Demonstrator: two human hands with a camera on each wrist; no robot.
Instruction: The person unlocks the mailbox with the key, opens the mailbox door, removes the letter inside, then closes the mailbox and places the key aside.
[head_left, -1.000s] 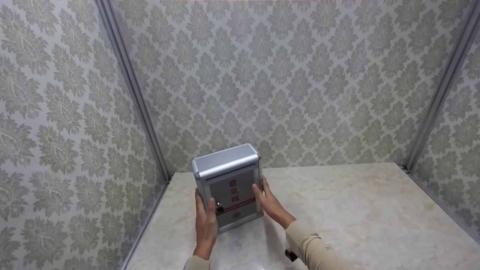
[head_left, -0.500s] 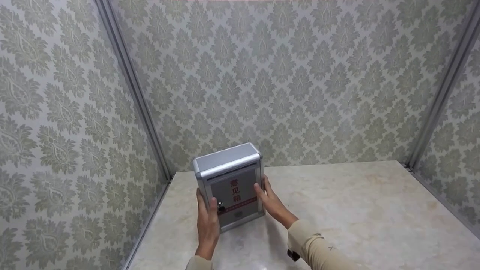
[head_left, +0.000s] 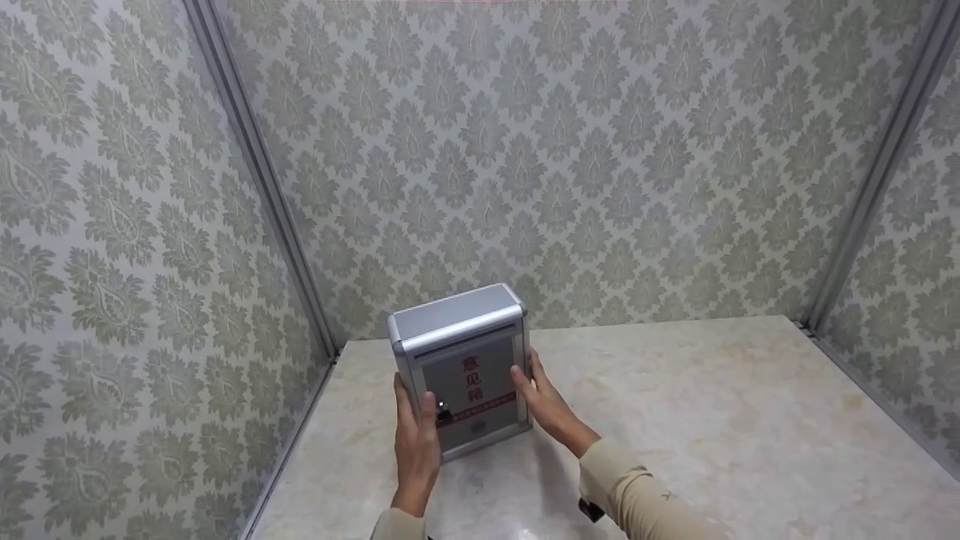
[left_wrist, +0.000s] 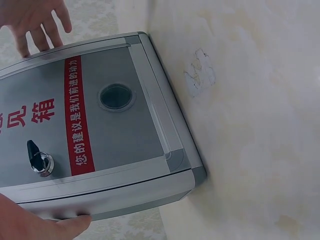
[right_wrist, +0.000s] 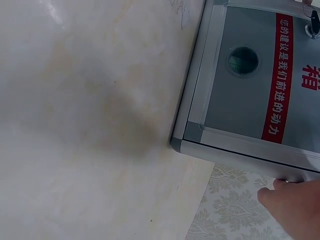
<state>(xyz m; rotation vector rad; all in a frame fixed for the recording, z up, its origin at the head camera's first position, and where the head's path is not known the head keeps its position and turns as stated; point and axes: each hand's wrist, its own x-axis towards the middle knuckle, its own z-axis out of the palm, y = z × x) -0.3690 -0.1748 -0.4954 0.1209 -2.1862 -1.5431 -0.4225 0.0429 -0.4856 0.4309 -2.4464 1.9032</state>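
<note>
A silver-grey metal suggestion box (head_left: 466,379) stands upright, turned slightly sideways, with red characters and a red stripe on its front. Under its top runs a narrow slot. My left hand (head_left: 417,450) grips its left side, thumb by the front edge near the lock with its key (left_wrist: 43,162). On the opposite side my right hand (head_left: 553,412) holds the box, thumb on the front frame and the other fingers along the side. A round window (left_wrist: 116,96) sits low on the front panel. Fingers behind the box are partly hidden.
Pale marbled tabletop (head_left: 705,420) spreads beneath and to the right of the box. Patterned walls (head_left: 570,165) enclose it at the back and both sides, with grey metal posts (head_left: 259,172) in the corners. Something small and black (head_left: 591,510) is under the right sleeve.
The head view shifts slightly. The suggestion box edges a little to the right and back between both hands, whose hold stays the same.
</note>
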